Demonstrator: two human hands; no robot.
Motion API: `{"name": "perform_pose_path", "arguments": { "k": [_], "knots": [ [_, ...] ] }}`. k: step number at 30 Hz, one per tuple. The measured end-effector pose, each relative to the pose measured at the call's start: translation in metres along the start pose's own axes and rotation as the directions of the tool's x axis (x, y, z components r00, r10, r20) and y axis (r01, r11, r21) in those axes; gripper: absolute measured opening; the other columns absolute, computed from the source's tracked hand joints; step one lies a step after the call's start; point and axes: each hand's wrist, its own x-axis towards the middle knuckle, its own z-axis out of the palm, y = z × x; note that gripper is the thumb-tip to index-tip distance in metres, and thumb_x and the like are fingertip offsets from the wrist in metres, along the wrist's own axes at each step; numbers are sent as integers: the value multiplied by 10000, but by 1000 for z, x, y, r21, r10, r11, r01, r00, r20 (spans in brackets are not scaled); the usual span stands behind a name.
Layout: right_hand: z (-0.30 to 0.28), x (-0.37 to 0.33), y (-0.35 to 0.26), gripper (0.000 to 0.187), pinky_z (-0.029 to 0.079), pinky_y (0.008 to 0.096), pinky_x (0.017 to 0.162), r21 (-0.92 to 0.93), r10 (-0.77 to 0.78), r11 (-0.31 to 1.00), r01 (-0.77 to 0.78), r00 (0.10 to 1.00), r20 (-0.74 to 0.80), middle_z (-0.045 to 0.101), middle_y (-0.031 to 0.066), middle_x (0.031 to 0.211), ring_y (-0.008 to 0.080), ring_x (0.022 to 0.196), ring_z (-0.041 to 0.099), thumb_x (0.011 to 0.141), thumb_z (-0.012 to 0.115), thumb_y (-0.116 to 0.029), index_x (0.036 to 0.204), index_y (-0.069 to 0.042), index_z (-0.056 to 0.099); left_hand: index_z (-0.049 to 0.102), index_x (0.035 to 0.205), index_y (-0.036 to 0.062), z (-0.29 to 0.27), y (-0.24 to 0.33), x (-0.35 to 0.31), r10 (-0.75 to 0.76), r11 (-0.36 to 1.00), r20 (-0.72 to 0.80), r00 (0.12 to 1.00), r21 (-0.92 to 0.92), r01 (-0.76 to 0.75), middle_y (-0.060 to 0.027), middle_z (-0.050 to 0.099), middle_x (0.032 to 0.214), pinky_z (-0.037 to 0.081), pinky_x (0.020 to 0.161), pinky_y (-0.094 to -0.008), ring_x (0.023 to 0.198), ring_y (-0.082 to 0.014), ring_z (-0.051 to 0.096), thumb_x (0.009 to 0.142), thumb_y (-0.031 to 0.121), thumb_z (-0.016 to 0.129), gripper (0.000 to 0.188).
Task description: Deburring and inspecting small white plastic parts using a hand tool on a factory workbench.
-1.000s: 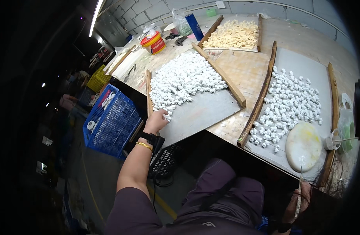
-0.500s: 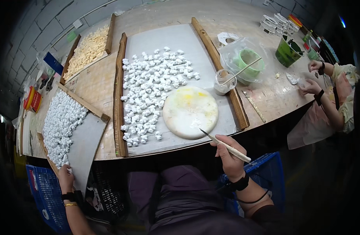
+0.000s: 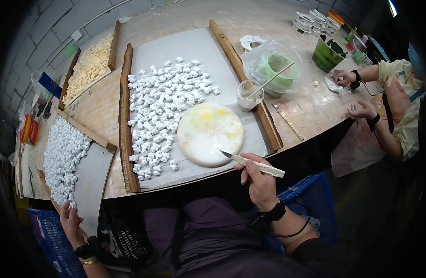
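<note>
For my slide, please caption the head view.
Right hand holds a pointed tool over a round disc; left hand near white pieces.

A wide fisheye camera looks from the wearer's head, upright, facing down and forward across the desk (image 3: 310, 111). The lap (image 3: 199, 231) lies closest, directly beneath; the left hand (image 3: 71, 223) and right hand (image 3: 260, 184) show near, in the lower half; the wall (image 3: 46, 37) stands farther, along the top. Straight edges bend toward the dark rim.
</note>
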Motion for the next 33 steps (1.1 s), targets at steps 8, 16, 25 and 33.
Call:
{"name": "perform_pose_path", "arguments": {
  "k": [8, 16, 25, 33],
  "knots": [
    [1, 8, 3, 284, 521, 273, 623, -631, -573, 360, 687, 697, 432, 662, 106, 921, 205, 706, 644, 762, 713, -34, 1043, -56, 678, 516, 1222, -52, 75, 49, -68, 36, 815, 329, 944, -557, 163, -90, 603, 903, 504, 515, -230, 662, -94, 555, 906, 92, 615, 361],
    [0, -2, -15, 350, 526, 312, 597, -659, -511, 229, 716, 665, 544, 655, 82, 872, 236, 701, 645, 685, 741, -23, 1027, -72, 686, 519, 1131, -66, 138, 75, -113, 107, 686, 540, 835, -648, 331, -147, 588, 943, 543, 583, -280, 696, -144, 580, 875, 132, 642, 345],
    [1, 12, -10, 320, 533, 313, 589, -647, -546, 270, 713, 667, 506, 660, 116, 841, 258, 692, 653, 718, 732, -27, 1033, -29, 678, 517, 1150, -50, 168, 74, -129, 63, 714, 616, 785, -577, 396, -142, 580, 913, 536, 566, -279, 658, -134, 574, 862, 111, 641, 353],
    [6, 10, -11, 281, 536, 306, 593, -597, -542, 355, 719, 679, 495, 664, 123, 842, 257, 689, 657, 729, 731, -26, 1005, -21, 683, 537, 1132, -48, 179, 73, -133, 27, 686, 641, 767, -570, 452, -147, 591, 894, 543, 577, -288, 665, -141, 578, 854, 101, 660, 338]
  ]
}}
